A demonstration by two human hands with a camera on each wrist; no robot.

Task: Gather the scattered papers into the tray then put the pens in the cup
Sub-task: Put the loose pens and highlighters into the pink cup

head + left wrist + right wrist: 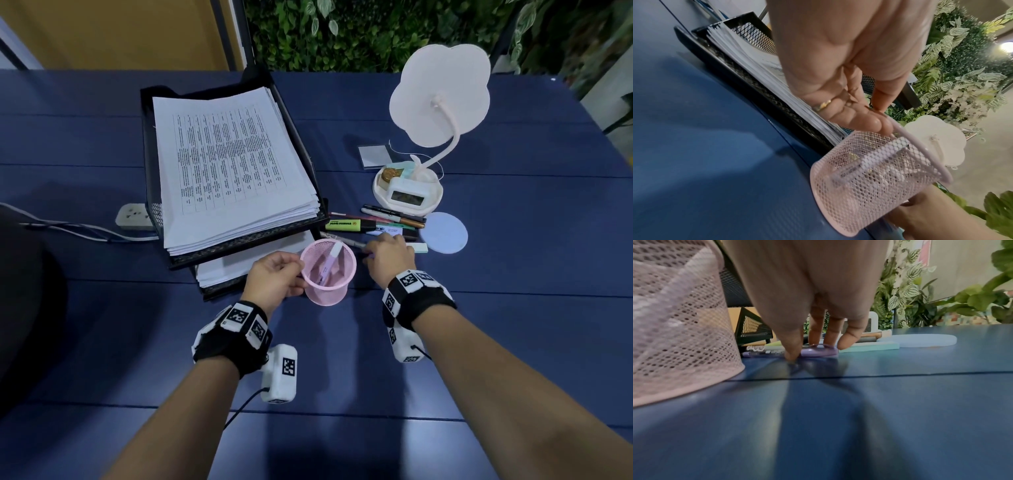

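Papers [226,161] lie stacked in the black mesh tray [150,192], with more in its lower tier; none is seen loose on the bench [513,308], so the first step is judged complete. Step in hand is the pens. The pink mesh cup [328,274] stands on the bench just before the tray and already holds one pale marker [330,263]. The left hand [274,279] pinches the cup's rim between thumb and fingertips, steadying it. The right hand [390,257] is down on the bench just right of the cup, fingers curled over a purple pen [813,352], thumb at the near side; whether the pinch is fully closed cannot be told. Beyond it lie the remaining pens [394,214], among them a yellow highlighter [346,225], close together beside a round coaster [444,233].

Next move, as judged: secure the purple pen, lift it clear, and drop it into the cup while the left hand keeps the cup from tipping.
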